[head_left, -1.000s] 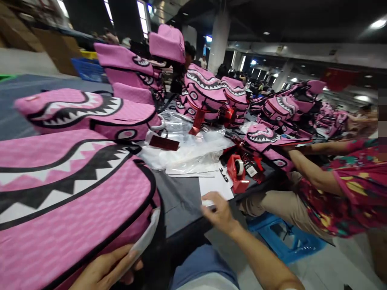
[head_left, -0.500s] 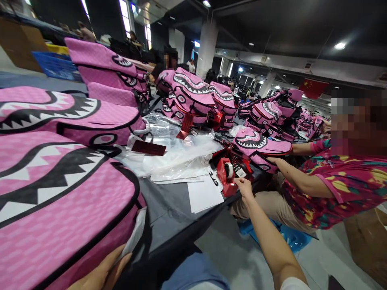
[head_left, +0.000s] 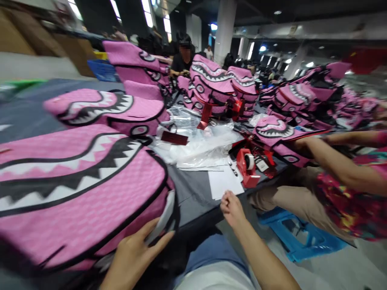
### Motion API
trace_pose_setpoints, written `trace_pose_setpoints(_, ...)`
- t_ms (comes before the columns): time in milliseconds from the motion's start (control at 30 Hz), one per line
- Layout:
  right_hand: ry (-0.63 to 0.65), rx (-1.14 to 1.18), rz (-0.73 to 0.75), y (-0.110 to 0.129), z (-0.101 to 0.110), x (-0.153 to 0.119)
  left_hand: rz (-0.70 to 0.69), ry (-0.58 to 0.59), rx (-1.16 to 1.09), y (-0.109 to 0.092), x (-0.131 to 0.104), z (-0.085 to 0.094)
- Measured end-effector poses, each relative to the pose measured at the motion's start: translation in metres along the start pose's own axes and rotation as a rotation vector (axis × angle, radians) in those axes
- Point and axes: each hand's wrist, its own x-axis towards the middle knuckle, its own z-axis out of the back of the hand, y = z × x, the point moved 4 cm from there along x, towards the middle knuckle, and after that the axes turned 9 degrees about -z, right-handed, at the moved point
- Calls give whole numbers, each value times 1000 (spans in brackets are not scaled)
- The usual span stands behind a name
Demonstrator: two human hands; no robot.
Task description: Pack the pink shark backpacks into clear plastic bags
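Bag-steadying step, I'd say: left hand (head_left: 136, 245) spread against pink bag (head_left: 121, 201) just beside it. Right hand (head_left: 232, 207) fingertips together near paper (head_left: 220, 185), can't tell if pinching anything. Next move calls for steady support.

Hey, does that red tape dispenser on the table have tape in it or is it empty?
Loaded: a white roll sits in the red tape dispenser. How much tape remains, I cannot tell.

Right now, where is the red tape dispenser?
In the head view, the red tape dispenser stands right of centre at the table edge, just right of the white paper.
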Motion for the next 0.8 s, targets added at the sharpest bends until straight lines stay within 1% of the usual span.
trace_pose_setpoints(67,295,13,-194,-34,-49,-24,29,41,-46,-17,1,2)
trace_pose_setpoints(100,426,0,-260,-47,-70,-37,30,50,-60,-22,1,2)
trace_pose_setpoints(133,528,-28,-291,-57,-86,-49,24,50,-58,-26,2,2)
trace_pose_setpoints(200,637,-102,-258,-68,-108,-64,-2,34,-45,-30,2,3)
trace_pose_setpoints(267,678,-146,-211,-74,-120,-67,-27,2,-38,-30,0,2)
trace_pose_setpoints(333,671,-157,-195,-80,-124,-65,-33,-19,-37,-27,-1,1)
trace_pose_setpoints(533,639,-223,-169,-98,-124,-62,-45,-41,-78,-15,-3,0)
trace_pose_setpoints(667,675,-243,-240,-103,-126,-62,-58,13,-95,-9,-2,1)
trace_pose_setpoints(733,695,-265,-302,-103,-130,-59,-78,43,-98,-9,-2,0)
trace_pose_setpoints(800,710,-301,-355,-101,-136,-54,-105,46,-86,-10,-2,1)
